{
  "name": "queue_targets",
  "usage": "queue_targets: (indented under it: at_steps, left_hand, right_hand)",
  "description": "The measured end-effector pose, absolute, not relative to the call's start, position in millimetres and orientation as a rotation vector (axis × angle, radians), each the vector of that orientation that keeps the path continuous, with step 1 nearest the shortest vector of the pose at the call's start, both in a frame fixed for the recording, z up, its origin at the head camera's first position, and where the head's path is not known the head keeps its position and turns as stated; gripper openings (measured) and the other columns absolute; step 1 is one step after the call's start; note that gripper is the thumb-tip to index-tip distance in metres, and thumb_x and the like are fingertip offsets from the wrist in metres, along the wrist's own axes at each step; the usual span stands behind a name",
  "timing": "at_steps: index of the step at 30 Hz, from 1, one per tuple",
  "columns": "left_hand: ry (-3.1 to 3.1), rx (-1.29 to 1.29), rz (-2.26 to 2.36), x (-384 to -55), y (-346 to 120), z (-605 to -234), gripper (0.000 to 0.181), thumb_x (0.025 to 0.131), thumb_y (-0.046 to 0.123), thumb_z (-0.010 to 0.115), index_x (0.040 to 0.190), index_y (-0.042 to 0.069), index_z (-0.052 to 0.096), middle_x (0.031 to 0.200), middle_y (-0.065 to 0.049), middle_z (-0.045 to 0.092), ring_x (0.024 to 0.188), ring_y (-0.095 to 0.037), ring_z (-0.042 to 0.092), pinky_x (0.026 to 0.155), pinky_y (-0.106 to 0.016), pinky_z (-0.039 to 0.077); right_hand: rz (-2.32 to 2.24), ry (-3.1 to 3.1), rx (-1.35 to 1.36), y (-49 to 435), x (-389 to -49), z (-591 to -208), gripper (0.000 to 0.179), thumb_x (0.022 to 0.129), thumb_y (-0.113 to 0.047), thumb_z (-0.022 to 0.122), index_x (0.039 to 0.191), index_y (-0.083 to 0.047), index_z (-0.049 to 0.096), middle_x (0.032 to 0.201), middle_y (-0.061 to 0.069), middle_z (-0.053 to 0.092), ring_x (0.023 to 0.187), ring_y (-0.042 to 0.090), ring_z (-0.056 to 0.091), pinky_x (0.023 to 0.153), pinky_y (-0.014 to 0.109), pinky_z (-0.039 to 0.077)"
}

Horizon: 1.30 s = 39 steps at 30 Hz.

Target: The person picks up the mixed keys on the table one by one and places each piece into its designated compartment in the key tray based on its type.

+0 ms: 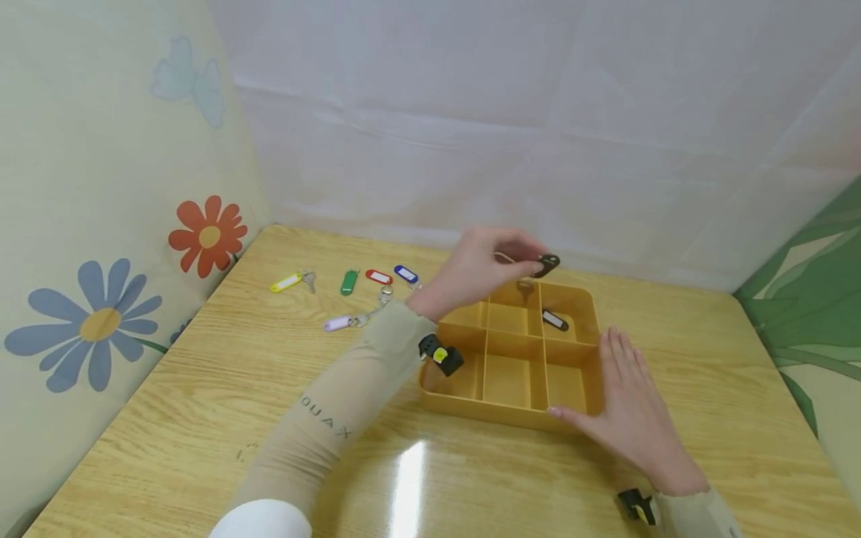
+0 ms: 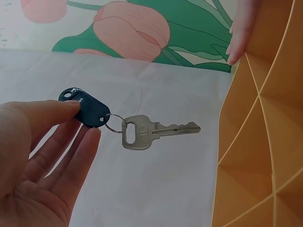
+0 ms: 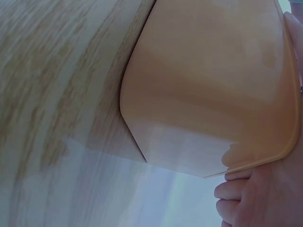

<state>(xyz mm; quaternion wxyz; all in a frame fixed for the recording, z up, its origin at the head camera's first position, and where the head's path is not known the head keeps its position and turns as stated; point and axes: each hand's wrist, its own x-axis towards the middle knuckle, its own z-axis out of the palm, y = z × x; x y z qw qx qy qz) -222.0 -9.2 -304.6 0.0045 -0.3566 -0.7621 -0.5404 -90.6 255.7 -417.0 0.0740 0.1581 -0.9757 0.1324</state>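
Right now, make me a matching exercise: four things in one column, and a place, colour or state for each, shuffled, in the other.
Things:
1. Left hand
2. Right hand
3. Yellow tag
4. Box

Descriptions:
A. leftmost tag in the head view
B. open, against the box
C. orange and divided
D. pinching a dark tag

Pairs: 1-D, 2-B, 3-A, 4-C
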Motion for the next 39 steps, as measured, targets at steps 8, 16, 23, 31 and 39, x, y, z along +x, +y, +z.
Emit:
queue_targets:
  at_steps: [8,16,23,31,39]
  left_hand:
    - [-2.456,-1.145,-1.652,-228.7,2.9,-301.7,0.02,0.096,0.013,0.074,0.116,0.009,0.073,0.104,0.004,0.073,0.092,-0.007,0.067,0.083,-0.021,0.055]
    - [-2.454,-1.152,-1.682,-228.7,16.3,-298.5,0.021,0.096,0.01,0.074,0.117,0.007,0.073,0.102,0.001,0.073,0.091,-0.009,0.068,0.082,-0.021,0.055]
    - [-2.443,-1.14,-1.708,-226.7,24.1,-305.4,0.021,0.094,0.007,0.075,0.115,0.006,0.073,0.102,0.0,0.073,0.088,-0.009,0.068,0.079,-0.02,0.055]
    - [-2.378,-1.162,-1.765,-226.7,29.3,-316.6,0.019,0.093,0.005,0.075,0.113,0.004,0.074,0.097,0.002,0.073,0.084,-0.01,0.069,0.075,-0.022,0.057]
    - [-2.419,-1.113,-1.759,-228.8,34.7,-323.2,0.02,0.094,0.007,0.076,0.113,0.006,0.074,0.097,0.004,0.072,0.085,-0.01,0.069,0.076,-0.02,0.056]
  right_hand:
    - [0.401,-2.935,0.476,255.4,-90.1,-415.5,0.129,0.083,-0.073,0.068,0.159,0.005,0.0,0.166,0.02,-0.008,0.153,0.037,-0.004,0.122,0.043,-0.006]
    - [0.415,-2.935,0.47,256.9,-90.4,-415.2,0.129,0.083,-0.072,0.069,0.159,0.006,0.0,0.166,0.021,-0.006,0.153,0.04,-0.001,0.122,0.043,-0.005]
    - [0.416,-2.938,0.477,257.2,-90.4,-414.9,0.128,0.083,-0.072,0.068,0.159,0.006,0.0,0.166,0.021,-0.008,0.153,0.039,-0.003,0.122,0.044,-0.007]
    - [0.414,-2.928,0.484,257.2,-89.4,-415.8,0.128,0.084,-0.072,0.068,0.159,0.006,-0.002,0.166,0.02,-0.009,0.153,0.037,-0.005,0.121,0.043,-0.007]
    - [0.411,-2.944,0.47,256.0,-88.7,-413.4,0.129,0.083,-0.073,0.068,0.159,0.006,-0.002,0.166,0.02,-0.009,0.152,0.04,-0.002,0.121,0.044,-0.007]
